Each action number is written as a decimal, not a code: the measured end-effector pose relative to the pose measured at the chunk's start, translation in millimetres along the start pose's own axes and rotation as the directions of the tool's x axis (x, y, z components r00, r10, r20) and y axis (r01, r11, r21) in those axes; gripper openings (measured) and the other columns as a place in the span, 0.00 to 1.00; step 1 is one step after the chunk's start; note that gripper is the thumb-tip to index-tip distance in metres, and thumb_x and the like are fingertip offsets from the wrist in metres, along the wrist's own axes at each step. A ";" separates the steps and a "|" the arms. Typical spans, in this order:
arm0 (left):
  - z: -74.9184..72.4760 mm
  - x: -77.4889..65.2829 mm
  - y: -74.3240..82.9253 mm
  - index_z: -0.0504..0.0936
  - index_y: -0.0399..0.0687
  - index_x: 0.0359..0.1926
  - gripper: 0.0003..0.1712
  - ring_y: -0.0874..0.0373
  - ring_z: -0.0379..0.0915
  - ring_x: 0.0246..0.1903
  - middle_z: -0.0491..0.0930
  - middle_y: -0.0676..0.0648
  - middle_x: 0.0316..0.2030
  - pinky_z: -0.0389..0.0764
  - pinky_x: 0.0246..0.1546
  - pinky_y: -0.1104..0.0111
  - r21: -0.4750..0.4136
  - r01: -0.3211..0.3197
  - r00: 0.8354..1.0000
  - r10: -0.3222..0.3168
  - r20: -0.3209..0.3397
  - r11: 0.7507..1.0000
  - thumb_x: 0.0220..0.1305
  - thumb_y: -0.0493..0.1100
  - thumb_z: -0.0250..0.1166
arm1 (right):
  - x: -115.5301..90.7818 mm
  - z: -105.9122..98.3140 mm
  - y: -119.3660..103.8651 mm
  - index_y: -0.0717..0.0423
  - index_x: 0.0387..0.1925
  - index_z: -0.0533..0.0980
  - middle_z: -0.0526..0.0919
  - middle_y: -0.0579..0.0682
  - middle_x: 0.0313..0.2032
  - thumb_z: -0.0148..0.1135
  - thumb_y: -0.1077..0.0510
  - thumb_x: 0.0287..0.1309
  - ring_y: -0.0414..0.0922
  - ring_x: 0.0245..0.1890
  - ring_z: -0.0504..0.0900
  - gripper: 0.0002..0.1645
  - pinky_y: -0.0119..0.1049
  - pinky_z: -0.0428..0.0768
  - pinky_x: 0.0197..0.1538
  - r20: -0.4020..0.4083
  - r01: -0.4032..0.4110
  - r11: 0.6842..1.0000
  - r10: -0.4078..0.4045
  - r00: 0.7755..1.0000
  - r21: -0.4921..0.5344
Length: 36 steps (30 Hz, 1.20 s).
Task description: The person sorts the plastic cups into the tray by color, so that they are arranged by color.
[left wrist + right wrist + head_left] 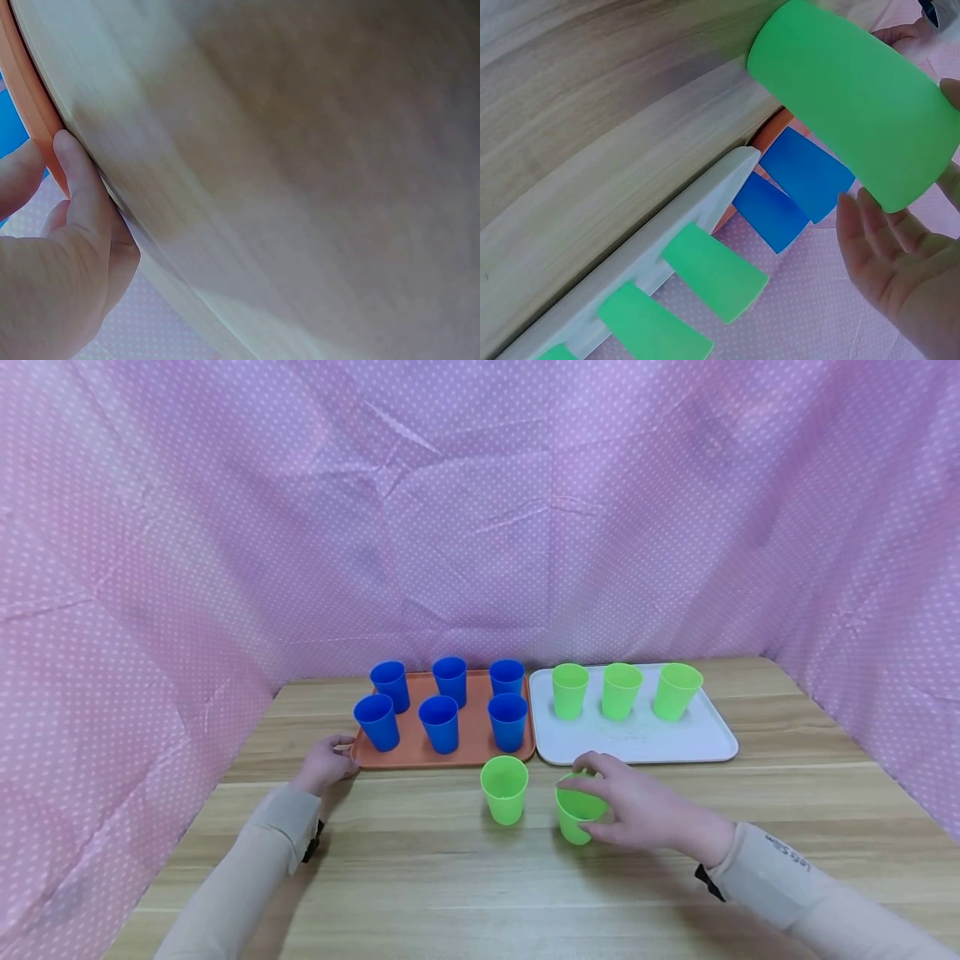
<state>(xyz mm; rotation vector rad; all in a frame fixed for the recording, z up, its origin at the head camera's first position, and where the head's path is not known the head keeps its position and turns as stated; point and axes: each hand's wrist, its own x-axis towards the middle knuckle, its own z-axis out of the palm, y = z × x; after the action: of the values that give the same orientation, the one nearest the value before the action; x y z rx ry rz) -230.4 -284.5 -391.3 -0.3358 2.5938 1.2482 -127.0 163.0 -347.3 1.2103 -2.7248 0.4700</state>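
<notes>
My left hand (330, 763) is at the left front corner of the orange tray (465, 757); thumb and index finger pinch its rim (34, 112). Several blue cups (438, 724) stand upright on that tray in two rows. My right hand (637, 802) is spread around the rim of a green cup (576, 822) standing on the table. Its fingers (877, 225) lie loosely beside the cup's rim, not visibly tightened. A second green cup (505, 789) stands to the left. On the white tray (637, 747), three green cups (620, 692) form a back row.
The wooden table (420, 877) carries both trays side by side near its back edge. A pink dotted cloth (480, 527) hangs behind and at both sides. The front strip of the white tray shows bare surface.
</notes>
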 end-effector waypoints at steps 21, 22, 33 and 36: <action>-0.2 -0.2 1.7 0.61 0.29 0.64 0.31 0.40 0.67 0.55 0.67 0.27 0.58 0.77 0.46 0.63 0.012 -0.025 1.000 0.024 0.002 1.000 0.59 0.28 0.55 | 3.7 1.5 7.4 0.55 0.48 0.79 0.72 0.54 0.45 0.75 0.59 0.35 0.47 0.44 0.71 0.31 0.43 0.76 0.46 -0.130 0.035 0.999 -0.030 0.991 0.040; -0.1 -0.1 1.8 0.62 0.29 0.64 0.31 0.40 0.68 0.55 0.67 0.27 0.58 0.77 0.45 0.63 0.013 -0.023 1.000 0.023 0.001 1.000 0.59 0.28 0.55 | 3.9 1.2 7.6 0.55 0.49 0.79 0.72 0.53 0.45 0.75 0.59 0.36 0.46 0.44 0.71 0.31 0.43 0.76 0.46 -0.126 0.028 0.999 -0.022 0.992 0.047; -1.7 3.3 2.4 0.62 0.29 0.64 0.30 0.40 0.69 0.53 0.68 0.27 0.56 0.77 0.45 0.63 0.022 -0.027 1.000 0.027 -0.002 0.999 0.60 0.29 0.57 | 7.2 2.3 18.2 0.54 0.48 0.79 0.72 0.52 0.46 0.75 0.60 0.37 0.48 0.45 0.72 0.29 0.42 0.76 0.45 -0.130 -0.072 0.993 0.083 0.988 0.091; -2.2 3.9 2.7 0.62 0.29 0.64 0.30 0.40 0.69 0.52 0.69 0.27 0.56 0.77 0.45 0.63 0.017 -0.023 1.000 0.023 0.000 1.000 0.60 0.29 0.56 | 9.0 3.3 24.2 0.54 0.48 0.79 0.72 0.52 0.45 0.75 0.61 0.36 0.47 0.44 0.71 0.30 0.41 0.75 0.44 -0.160 -0.086 0.992 0.100 0.982 0.093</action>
<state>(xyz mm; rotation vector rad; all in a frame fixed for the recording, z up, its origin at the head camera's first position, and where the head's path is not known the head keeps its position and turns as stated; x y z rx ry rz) -235.2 -285.0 -389.3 -0.3045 2.6144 1.2326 -150.9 170.9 -353.9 1.0161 -2.6525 0.6721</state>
